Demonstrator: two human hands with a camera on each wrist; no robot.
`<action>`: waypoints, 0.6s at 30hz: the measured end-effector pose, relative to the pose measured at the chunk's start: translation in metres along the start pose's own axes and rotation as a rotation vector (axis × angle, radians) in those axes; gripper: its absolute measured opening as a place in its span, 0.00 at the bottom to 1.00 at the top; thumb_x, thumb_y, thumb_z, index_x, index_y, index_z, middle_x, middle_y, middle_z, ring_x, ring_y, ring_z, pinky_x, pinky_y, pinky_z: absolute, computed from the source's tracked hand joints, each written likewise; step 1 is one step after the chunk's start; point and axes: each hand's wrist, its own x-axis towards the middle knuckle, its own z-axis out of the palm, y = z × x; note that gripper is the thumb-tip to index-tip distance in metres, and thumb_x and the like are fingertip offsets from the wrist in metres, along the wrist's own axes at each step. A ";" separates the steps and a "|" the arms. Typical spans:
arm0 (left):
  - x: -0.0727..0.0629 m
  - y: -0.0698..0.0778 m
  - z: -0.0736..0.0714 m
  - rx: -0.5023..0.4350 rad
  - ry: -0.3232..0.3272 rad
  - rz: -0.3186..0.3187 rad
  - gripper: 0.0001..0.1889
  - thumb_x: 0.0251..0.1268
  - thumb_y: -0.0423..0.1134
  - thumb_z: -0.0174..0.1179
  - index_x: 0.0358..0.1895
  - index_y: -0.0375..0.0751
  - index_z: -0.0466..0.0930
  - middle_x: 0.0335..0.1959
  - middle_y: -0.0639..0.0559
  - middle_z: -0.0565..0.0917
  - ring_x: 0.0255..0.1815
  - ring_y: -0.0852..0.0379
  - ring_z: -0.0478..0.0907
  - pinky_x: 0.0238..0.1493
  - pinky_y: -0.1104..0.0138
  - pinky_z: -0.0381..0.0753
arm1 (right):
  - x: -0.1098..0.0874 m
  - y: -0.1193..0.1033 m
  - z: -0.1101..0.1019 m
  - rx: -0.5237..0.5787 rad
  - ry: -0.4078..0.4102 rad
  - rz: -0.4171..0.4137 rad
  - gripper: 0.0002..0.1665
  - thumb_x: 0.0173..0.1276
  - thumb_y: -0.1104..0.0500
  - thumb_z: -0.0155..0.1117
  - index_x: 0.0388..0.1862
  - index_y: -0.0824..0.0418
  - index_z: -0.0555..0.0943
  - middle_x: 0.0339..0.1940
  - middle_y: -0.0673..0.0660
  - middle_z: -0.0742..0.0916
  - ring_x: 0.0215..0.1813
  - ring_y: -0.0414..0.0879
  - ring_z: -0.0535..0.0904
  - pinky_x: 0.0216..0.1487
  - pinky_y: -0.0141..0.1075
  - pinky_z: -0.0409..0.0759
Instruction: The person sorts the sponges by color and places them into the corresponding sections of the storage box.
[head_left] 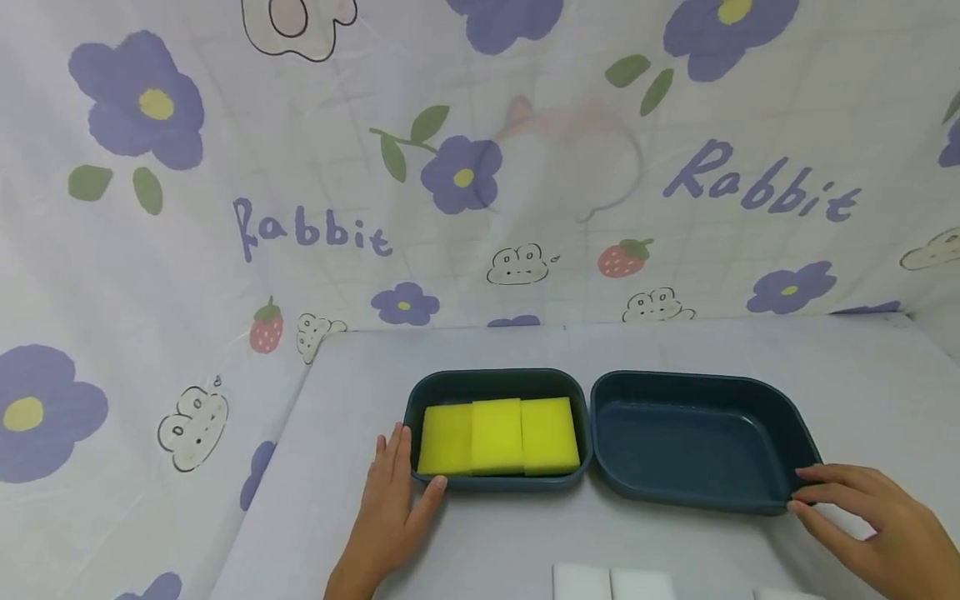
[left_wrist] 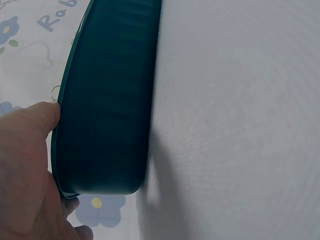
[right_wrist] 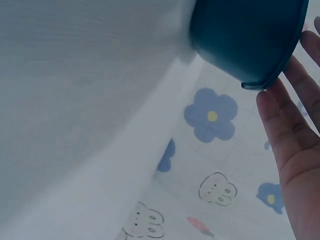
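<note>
Two dark teal trays sit side by side on a white table. Three yellow sponges (head_left: 497, 437) lie in a row, edges overlapping, inside the left tray (head_left: 498, 483). At that tray's near left corner is my left hand (head_left: 393, 508), fingers extended along the end wall and thumb against the front rim (left_wrist: 56, 145). The right tray (head_left: 697, 442) holds nothing and stands slightly angled. My right hand (head_left: 873, 521) touches its near right corner with fingertips and thumb, the fingers fairly straight at the rim (right_wrist: 280, 75) in the right wrist view.
White blocks (head_left: 611, 581) lie at the near edge of the head view, partly cut off, with another white piece (head_left: 787, 595) farther right. A printed cloth (head_left: 315, 150) with flowers and rabbits hangs behind and to the left of the table.
</note>
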 end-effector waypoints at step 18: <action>0.001 0.004 -0.002 0.009 -0.002 0.007 0.45 0.76 0.58 0.52 0.80 0.31 0.44 0.82 0.38 0.43 0.79 0.32 0.35 0.71 0.34 0.46 | -0.010 0.000 0.009 -0.021 0.038 0.021 0.15 0.40 0.67 0.84 0.29 0.61 0.89 0.34 0.58 0.89 0.46 0.57 0.77 0.57 0.09 0.51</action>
